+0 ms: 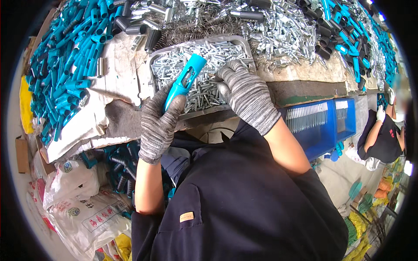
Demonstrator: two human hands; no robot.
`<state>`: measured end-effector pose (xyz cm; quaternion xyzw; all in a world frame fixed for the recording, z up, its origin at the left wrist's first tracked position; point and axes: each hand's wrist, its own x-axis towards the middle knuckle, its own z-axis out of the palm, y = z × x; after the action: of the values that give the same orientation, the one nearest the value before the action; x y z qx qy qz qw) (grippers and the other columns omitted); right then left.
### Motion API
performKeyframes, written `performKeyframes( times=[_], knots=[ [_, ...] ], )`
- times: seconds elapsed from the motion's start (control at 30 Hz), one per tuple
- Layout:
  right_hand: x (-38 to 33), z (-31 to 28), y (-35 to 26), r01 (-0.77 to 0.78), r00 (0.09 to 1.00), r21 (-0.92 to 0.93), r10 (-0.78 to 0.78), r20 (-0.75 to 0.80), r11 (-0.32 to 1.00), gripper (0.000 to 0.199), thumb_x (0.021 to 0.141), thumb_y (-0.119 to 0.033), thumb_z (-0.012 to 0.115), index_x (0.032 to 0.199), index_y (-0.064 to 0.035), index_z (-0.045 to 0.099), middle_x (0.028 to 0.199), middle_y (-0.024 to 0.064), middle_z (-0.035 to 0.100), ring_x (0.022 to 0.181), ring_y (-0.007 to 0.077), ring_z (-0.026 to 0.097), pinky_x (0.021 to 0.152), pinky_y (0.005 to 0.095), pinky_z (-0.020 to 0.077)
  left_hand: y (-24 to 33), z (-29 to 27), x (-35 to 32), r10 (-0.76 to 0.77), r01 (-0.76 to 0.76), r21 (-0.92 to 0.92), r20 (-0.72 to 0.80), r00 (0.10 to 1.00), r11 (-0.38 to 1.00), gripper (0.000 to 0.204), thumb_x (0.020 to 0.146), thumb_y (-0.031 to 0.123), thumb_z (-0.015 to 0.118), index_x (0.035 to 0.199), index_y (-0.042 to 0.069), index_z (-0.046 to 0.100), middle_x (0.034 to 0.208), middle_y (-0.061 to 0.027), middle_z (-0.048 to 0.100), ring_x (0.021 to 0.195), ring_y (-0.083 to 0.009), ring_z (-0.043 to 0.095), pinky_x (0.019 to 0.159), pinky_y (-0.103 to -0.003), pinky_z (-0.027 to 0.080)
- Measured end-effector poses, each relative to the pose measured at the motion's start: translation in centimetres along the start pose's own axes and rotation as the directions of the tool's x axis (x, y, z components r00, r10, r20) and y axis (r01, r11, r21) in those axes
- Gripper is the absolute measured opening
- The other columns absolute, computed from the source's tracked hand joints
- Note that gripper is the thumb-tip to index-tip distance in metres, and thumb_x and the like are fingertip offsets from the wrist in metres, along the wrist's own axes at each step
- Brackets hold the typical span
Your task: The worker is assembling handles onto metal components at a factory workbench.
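Observation:
My left hand [160, 117], in a grey striped knit glove, is closed around a turquoise plastic tube [192, 71]. The tube is tilted up to the right, with a long slot in its side facing up. My right hand [249, 93], gloved alike, is over the right side of a grey tray [152, 78] filled with small metal pins [209, 96]. Its fingers are curled and drawn together at the pins. What they pinch, if anything, is hidden.
Turquoise tubes [72, 65] are heaped at the left. Behind the tray lie springs [196, 28], black sleeves [136, 29] and metal fittings [287, 35]. Blue bins [311, 145] with metal rods stand below the table's right edge. A co-worker [383, 135] works far right; white sacks [87, 213] sit lower left.

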<state>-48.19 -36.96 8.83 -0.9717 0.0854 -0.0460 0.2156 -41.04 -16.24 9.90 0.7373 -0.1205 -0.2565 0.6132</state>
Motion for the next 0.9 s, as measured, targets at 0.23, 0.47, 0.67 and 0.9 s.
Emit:
performKeyframes(
  times=[0.23,0.47,0.67,0.9],
  knots=[
    [0.4,-0.2,-0.3,0.046,0.968,0.587,0.109,-0.227,0.808,0.016,0.086,-0.009,0.064,0.101,-0.0040,0.060,0.086,0.0074,0.063,0.071,0.0141,0.063,0.066,0.0295,0.0514,0.3,0.6,0.4,0.057,-0.055,0.062,-0.020,0.998,0.997,0.041,0.090,0.021,0.065,0.124,0.000,0.058,0.092,-0.0042,0.065,0.082,-0.0085,0.056,0.073,-0.026,0.049],
    [0.6,-0.9,-2.8,0.207,0.959,0.496,-0.075,-0.272,0.843,0.009,0.083,-0.010,0.066,0.090,-0.0033,0.065,0.076,0.0110,0.065,0.068,0.0235,0.064,0.063,0.0336,0.0501,0.6,1.3,0.4,0.242,-0.216,0.319,-0.044,0.969,0.923,0.042,0.088,0.021,0.067,0.123,-0.001,0.058,0.093,-0.0159,0.069,0.083,-0.0169,0.065,0.076,-0.032,0.052],
    [0.4,-0.4,-3.8,0.322,0.899,0.213,-0.227,-0.375,0.922,0.011,0.082,-0.008,0.065,0.092,-0.0052,0.064,0.079,0.0132,0.066,0.071,0.0278,0.065,0.065,0.0369,0.0513,1.1,2.4,0.0,0.468,-0.323,0.642,-0.063,0.882,0.695,0.039,0.086,0.019,0.067,0.121,0.003,0.059,0.090,-0.0232,0.066,0.078,-0.0333,0.068,0.068,-0.039,0.053],
    [0.4,0.9,-3.0,-0.007,0.981,0.916,0.182,-0.072,0.402,0.008,0.083,0.002,0.062,0.090,-0.0024,0.062,0.075,0.0016,0.063,0.065,0.0077,0.060,0.059,0.0250,0.0500,-0.3,2.7,0.0,0.376,-0.286,0.501,-0.087,0.922,0.817,0.043,0.087,0.020,0.066,0.125,0.003,0.057,0.094,-0.0235,0.067,0.082,-0.0327,0.069,0.070,-0.038,0.053]
  ],
)
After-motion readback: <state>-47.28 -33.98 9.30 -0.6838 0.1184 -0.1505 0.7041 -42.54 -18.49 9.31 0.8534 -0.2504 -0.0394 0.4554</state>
